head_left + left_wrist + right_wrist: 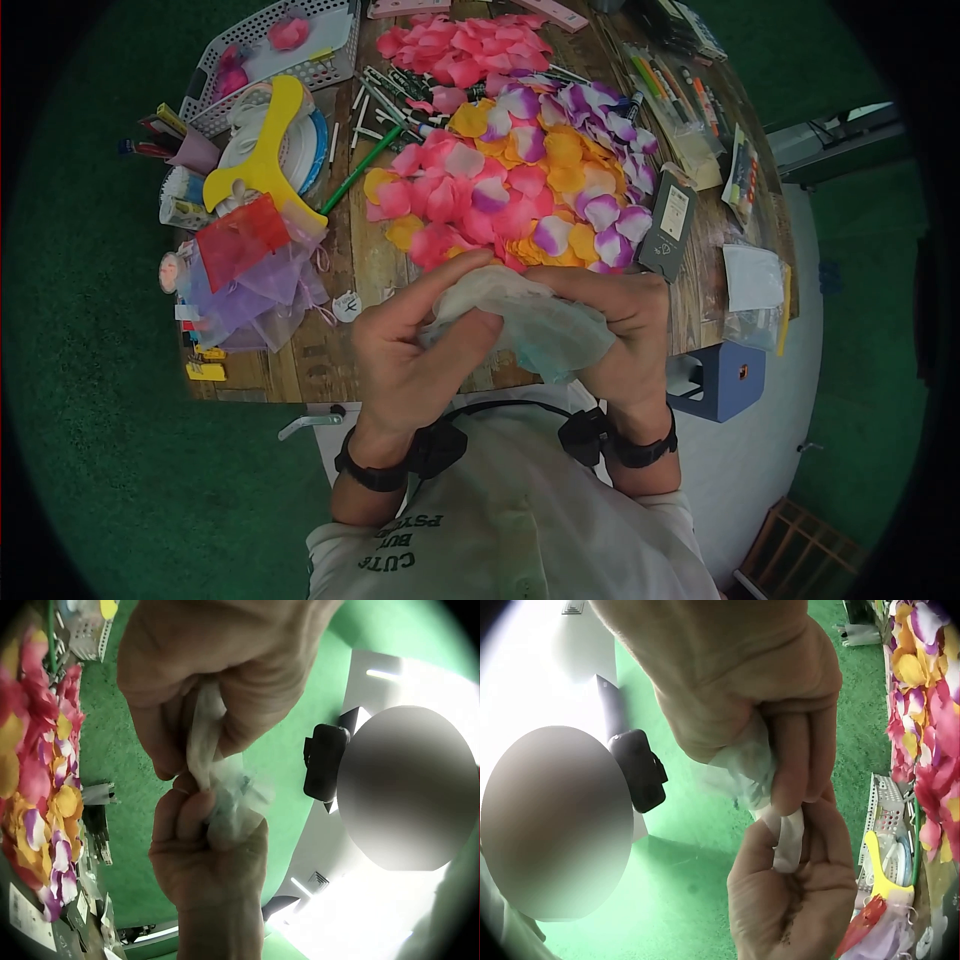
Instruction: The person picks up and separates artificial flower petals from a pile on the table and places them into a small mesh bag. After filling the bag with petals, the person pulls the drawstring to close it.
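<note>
Both hands hold a crumpled, sheer pale-green and white cloth (550, 325) up in front of the chest, over the table's near edge. My left hand (410, 355) pinches its whitish end between thumb and fingers, as the left wrist view shows. The greener end bunches in my right hand (622, 325), whose fingers curl round it in the right wrist view. The two hands' fingertips meet at the cloth's middle. Beyond them lies a wide heap of pink, orange and purple-white artificial petals (500, 190).
At left on the wooden table (330, 370) are red and purple sheer bags (255, 285), a yellow Y-shaped piece (265, 150) and a grey perforated basket (340, 50). Pens lie behind the petals. A dark grey box (667, 225) and packets sit at right; a blue stool (735, 383) stands below.
</note>
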Demonstrator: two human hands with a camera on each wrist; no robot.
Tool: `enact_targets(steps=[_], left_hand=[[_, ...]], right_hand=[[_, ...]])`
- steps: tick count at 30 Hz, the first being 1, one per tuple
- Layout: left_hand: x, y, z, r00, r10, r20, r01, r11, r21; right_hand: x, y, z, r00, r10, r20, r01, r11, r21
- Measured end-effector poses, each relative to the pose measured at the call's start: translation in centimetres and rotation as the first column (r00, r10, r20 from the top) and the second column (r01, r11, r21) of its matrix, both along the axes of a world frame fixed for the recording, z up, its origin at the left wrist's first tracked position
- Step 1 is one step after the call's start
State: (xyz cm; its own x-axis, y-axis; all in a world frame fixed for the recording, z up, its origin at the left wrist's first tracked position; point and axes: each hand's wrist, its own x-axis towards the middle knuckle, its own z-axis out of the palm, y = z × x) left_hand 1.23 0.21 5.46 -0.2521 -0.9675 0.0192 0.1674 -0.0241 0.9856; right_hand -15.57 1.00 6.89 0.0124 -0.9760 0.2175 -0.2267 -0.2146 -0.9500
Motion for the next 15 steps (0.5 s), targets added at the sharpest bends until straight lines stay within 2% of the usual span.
enact_targets(steps=[2, 3, 4, 6, 10, 11, 13, 15], left_hand=[[0.2, -0.3, -0.2, 0.998, -0.059, -0.039, 0.06, 0.998, 0.035], [0.3, -0.3, -0.3, 0.99, -0.114, -0.079, 0.12, 0.99, 0.071], [0.3, -0.3, -0.2, 0.99, -0.113, -0.08, 0.119, 0.99, 0.074], [0.3, -0.2, 0.2, 0.955, -0.167, -0.243, 0.198, 0.974, 0.108], [0.2, -0.5, 0.6, 0.959, -0.143, -0.244, 0.179, 0.975, 0.13], [0.4, -0.7, 0.3, 0.966, -0.148, -0.213, 0.185, 0.969, 0.165], [0.8, -0.8, -0.3, 0.974, -0.139, -0.177, 0.174, 0.963, 0.206], [1.3, -0.7, -0.7, 0.982, -0.177, -0.072, 0.186, 0.97, 0.154]], right_hand=[[-0.2, -0.1, -0.1, 1.0, -0.011, 0.027, 0.011, 1.0, -0.024], [-0.3, -0.2, -0.1, 1.0, -0.02, 0.02, 0.02, 0.999, 0.035], [-0.4, -0.1, -0.2, 1.0, -0.029, 0.013, 0.027, 0.995, 0.097], [-0.5, -0.1, -0.5, 1.0, -0.025, 0.016, 0.024, 0.997, 0.079], [0.0, -0.1, 0.0, 1.0, -0.019, -0.023, 0.019, 1.0, 0.012], [0.0, -0.1, 0.1, 1.0, -0.011, -0.022, 0.011, 1.0, 0.011], [-0.3, -0.1, 0.2, 0.979, 0.048, -0.198, -0.048, 0.999, 0.007], [-0.3, -0.1, 0.0, 0.983, 0.067, -0.169, -0.062, 0.997, 0.035]])
